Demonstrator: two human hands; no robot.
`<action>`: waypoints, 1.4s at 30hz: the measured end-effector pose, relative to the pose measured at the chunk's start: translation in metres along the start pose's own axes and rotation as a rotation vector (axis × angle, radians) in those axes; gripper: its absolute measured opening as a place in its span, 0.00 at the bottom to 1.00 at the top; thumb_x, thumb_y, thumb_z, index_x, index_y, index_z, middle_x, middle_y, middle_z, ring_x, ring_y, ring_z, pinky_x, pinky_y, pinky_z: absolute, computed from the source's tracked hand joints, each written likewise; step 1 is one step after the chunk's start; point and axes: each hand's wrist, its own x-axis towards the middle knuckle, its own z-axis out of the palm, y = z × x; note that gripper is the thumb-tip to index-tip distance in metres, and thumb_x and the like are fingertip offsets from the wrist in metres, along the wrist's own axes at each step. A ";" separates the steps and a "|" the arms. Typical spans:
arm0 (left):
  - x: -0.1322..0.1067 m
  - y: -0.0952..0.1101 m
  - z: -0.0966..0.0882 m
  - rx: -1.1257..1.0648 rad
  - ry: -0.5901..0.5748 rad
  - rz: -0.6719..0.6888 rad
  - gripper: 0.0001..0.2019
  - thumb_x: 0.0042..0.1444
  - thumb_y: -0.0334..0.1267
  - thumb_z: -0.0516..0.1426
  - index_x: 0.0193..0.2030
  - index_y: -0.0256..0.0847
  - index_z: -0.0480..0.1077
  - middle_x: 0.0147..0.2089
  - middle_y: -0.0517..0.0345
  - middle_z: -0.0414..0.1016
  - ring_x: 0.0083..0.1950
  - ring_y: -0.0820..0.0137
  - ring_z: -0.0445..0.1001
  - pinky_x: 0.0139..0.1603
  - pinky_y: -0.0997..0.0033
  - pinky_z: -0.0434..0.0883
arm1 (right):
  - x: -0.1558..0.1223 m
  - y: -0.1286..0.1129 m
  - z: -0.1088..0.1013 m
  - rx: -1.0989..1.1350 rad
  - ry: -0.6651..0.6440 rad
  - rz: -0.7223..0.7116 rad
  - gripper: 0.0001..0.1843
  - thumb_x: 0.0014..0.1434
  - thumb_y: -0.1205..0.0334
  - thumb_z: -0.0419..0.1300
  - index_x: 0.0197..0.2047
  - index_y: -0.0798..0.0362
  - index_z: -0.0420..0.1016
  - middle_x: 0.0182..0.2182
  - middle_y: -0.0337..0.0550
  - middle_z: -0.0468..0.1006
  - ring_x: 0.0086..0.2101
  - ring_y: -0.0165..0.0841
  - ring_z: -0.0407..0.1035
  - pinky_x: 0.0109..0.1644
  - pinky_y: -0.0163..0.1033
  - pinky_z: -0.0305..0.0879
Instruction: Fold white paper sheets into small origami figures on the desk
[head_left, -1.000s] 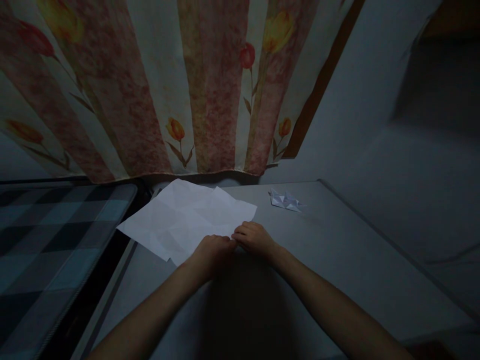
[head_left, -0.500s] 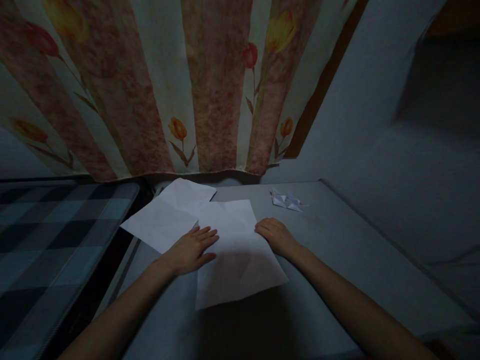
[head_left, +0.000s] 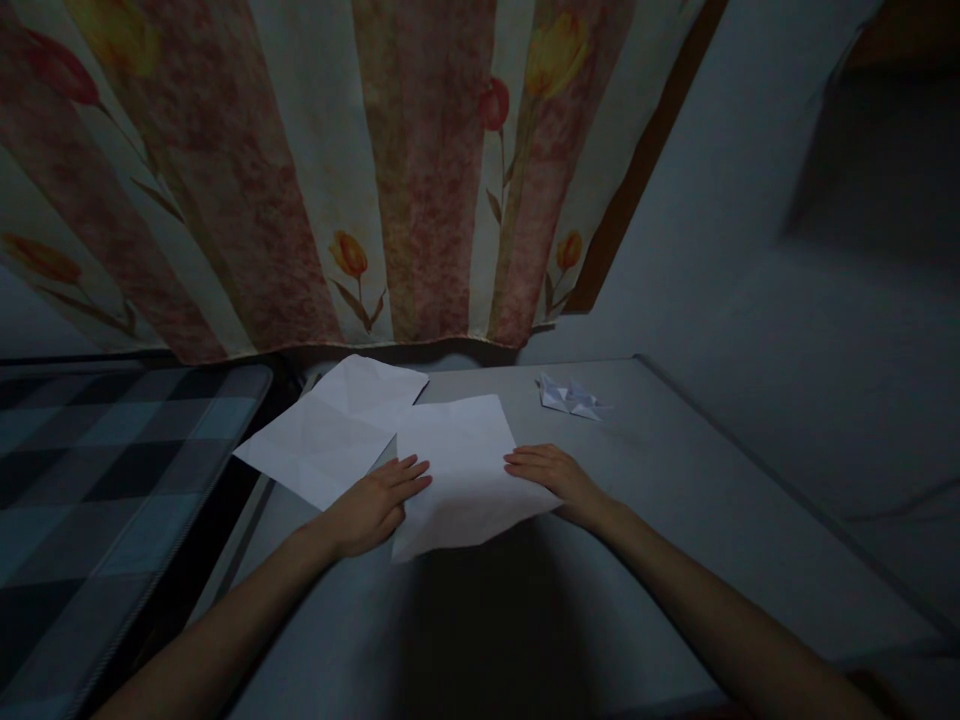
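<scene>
Rested left hand (head_left: pixel 371 508) and right hand (head_left: pixel 562 482) on opposite edges of a white sheet (head_left: pixel 457 500) on the bench (head_left: pixel 675 540).
Had left fingers (head_left: pixel 411 487) extended, slightly parted; could not tell grip of right fingers (head_left: pixel 529 461), with thumb hidden. Noted creased sheet (head_left: pixel 330 430) just beside on left, folded paper piece (head_left: pixel 571 398) apart at right.

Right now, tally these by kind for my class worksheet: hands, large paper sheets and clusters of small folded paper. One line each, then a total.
Hands: 2 (left hand, right hand)
Large paper sheets: 2 (nearer sheet, farther sheet)
Small folded-paper cluster: 1
Total: 5
</scene>
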 end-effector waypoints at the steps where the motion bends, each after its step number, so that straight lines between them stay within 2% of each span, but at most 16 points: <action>1: -0.001 -0.001 0.001 -0.018 0.008 -0.003 0.30 0.55 0.27 0.48 0.65 0.43 0.56 0.69 0.53 0.53 0.70 0.63 0.49 0.68 0.51 0.52 | -0.001 0.001 0.001 0.010 0.026 0.019 0.19 0.57 0.67 0.55 0.52 0.48 0.73 0.52 0.46 0.75 0.52 0.39 0.69 0.53 0.49 0.64; 8: 0.001 0.007 -0.003 -0.050 0.072 -0.049 0.33 0.49 0.27 0.51 0.65 0.41 0.56 0.68 0.50 0.56 0.69 0.63 0.53 0.67 0.51 0.54 | 0.005 -0.003 -0.002 0.163 0.318 0.113 0.13 0.62 0.63 0.52 0.45 0.51 0.76 0.41 0.46 0.80 0.43 0.37 0.73 0.49 0.46 0.68; 11: 0.010 0.017 -0.010 -0.047 0.109 -0.035 0.35 0.48 0.34 0.57 0.65 0.40 0.56 0.67 0.48 0.58 0.67 0.59 0.58 0.66 0.51 0.57 | 0.017 -0.007 -0.018 0.143 0.507 0.227 0.12 0.62 0.61 0.53 0.40 0.52 0.77 0.37 0.47 0.80 0.39 0.38 0.73 0.46 0.46 0.69; 14: 0.022 0.031 -0.013 -0.056 0.177 -0.089 0.29 0.51 0.37 0.57 0.62 0.43 0.61 0.60 0.50 0.69 0.59 0.60 0.68 0.60 0.56 0.64 | 0.035 -0.016 -0.040 0.087 0.623 0.262 0.13 0.62 0.61 0.51 0.40 0.50 0.77 0.36 0.46 0.80 0.40 0.39 0.73 0.48 0.49 0.68; 17: 0.038 0.045 -0.012 -0.080 0.400 -0.341 0.15 0.56 0.39 0.52 0.49 0.45 0.72 0.42 0.54 0.79 0.49 0.61 0.75 0.54 0.60 0.69 | 0.054 -0.033 -0.059 0.000 0.731 0.250 0.18 0.62 0.58 0.51 0.54 0.50 0.69 0.48 0.49 0.75 0.49 0.42 0.68 0.54 0.53 0.64; 19: 0.051 0.053 -0.011 -0.185 0.619 -0.540 0.14 0.59 0.42 0.49 0.38 0.43 0.76 0.35 0.53 0.79 0.47 0.60 0.75 0.54 0.60 0.69 | 0.064 -0.051 -0.064 -0.070 0.792 0.285 0.37 0.57 0.51 0.58 0.66 0.53 0.51 0.60 0.55 0.63 0.57 0.47 0.59 0.58 0.57 0.60; 22: 0.073 0.065 -0.011 -0.625 0.837 -0.755 0.23 0.61 0.50 0.47 0.28 0.37 0.74 0.22 0.52 0.75 0.34 0.61 0.78 0.43 0.62 0.74 | 0.071 -0.081 -0.055 -0.214 0.733 0.317 0.52 0.54 0.49 0.60 0.70 0.57 0.33 0.67 0.60 0.45 0.64 0.54 0.43 0.62 0.63 0.50; 24: 0.086 0.073 -0.010 -0.979 0.978 -0.819 0.25 0.60 0.51 0.47 0.36 0.29 0.74 0.26 0.48 0.77 0.28 0.62 0.77 0.32 0.64 0.75 | 0.074 -0.098 -0.041 -0.289 0.641 0.294 0.50 0.55 0.54 0.59 0.70 0.59 0.34 0.67 0.60 0.43 0.65 0.56 0.39 0.64 0.64 0.45; 26: 0.094 0.082 -0.006 -1.163 1.046 -0.788 0.24 0.61 0.48 0.47 0.45 0.26 0.71 0.37 0.43 0.79 0.35 0.62 0.79 0.35 0.65 0.76 | 0.076 -0.108 -0.026 -0.317 0.444 0.215 0.44 0.55 0.59 0.58 0.69 0.58 0.41 0.67 0.59 0.48 0.65 0.56 0.41 0.65 0.65 0.40; 28: 0.097 0.091 -0.001 -1.150 0.988 -0.756 0.22 0.62 0.45 0.46 0.49 0.28 0.71 0.45 0.42 0.78 0.45 0.62 0.78 0.45 0.64 0.75 | 0.079 -0.110 -0.013 -0.323 0.325 0.179 0.37 0.57 0.64 0.55 0.67 0.56 0.49 0.65 0.57 0.53 0.64 0.54 0.45 0.64 0.65 0.41; 31: 0.088 0.106 0.012 -0.971 0.670 -0.643 0.20 0.63 0.41 0.44 0.51 0.34 0.70 0.52 0.45 0.75 0.54 0.61 0.73 0.54 0.58 0.70 | 0.082 -0.096 -0.002 -0.283 0.219 0.171 0.29 0.59 0.70 0.51 0.64 0.55 0.58 0.62 0.54 0.62 0.61 0.48 0.55 0.63 0.61 0.48; 33: 0.074 0.114 0.021 -0.848 0.487 -0.540 0.19 0.63 0.41 0.44 0.53 0.35 0.68 0.55 0.45 0.72 0.57 0.60 0.70 0.57 0.55 0.68 | 0.079 -0.079 0.002 -0.209 0.144 0.173 0.26 0.58 0.73 0.51 0.60 0.54 0.65 0.56 0.52 0.70 0.57 0.45 0.61 0.63 0.58 0.52; 36: 0.043 0.120 0.033 -0.546 0.377 -0.336 0.25 0.58 0.41 0.53 0.61 0.35 0.59 0.63 0.41 0.62 0.63 0.57 0.63 0.59 0.54 0.66 | 0.066 -0.047 0.006 -0.019 0.096 0.207 0.27 0.55 0.77 0.49 0.55 0.52 0.71 0.52 0.48 0.75 0.53 0.38 0.68 0.60 0.53 0.58; 38: 0.022 0.117 0.037 -0.336 0.289 -0.150 0.22 0.57 0.38 0.54 0.59 0.38 0.62 0.59 0.43 0.68 0.58 0.59 0.68 0.54 0.57 0.69 | 0.054 -0.026 0.008 0.116 0.084 0.197 0.25 0.55 0.76 0.50 0.51 0.48 0.74 0.50 0.45 0.77 0.52 0.37 0.69 0.60 0.55 0.57; 40: 0.007 0.106 0.036 -0.124 0.242 0.067 0.10 0.57 0.31 0.52 0.43 0.41 0.71 0.41 0.49 0.76 0.42 0.64 0.74 0.45 0.61 0.72 | 0.042 -0.010 0.009 0.218 0.071 0.188 0.21 0.57 0.73 0.52 0.48 0.46 0.76 0.47 0.44 0.78 0.54 0.39 0.67 0.61 0.60 0.53; 42: -0.002 0.089 0.031 0.040 0.195 0.242 0.09 0.58 0.31 0.50 0.32 0.41 0.71 0.31 0.52 0.74 0.36 0.66 0.73 0.40 0.63 0.71 | 0.032 0.001 0.008 0.310 0.038 0.184 0.17 0.58 0.69 0.54 0.46 0.44 0.78 0.47 0.44 0.79 0.56 0.40 0.65 0.62 0.65 0.47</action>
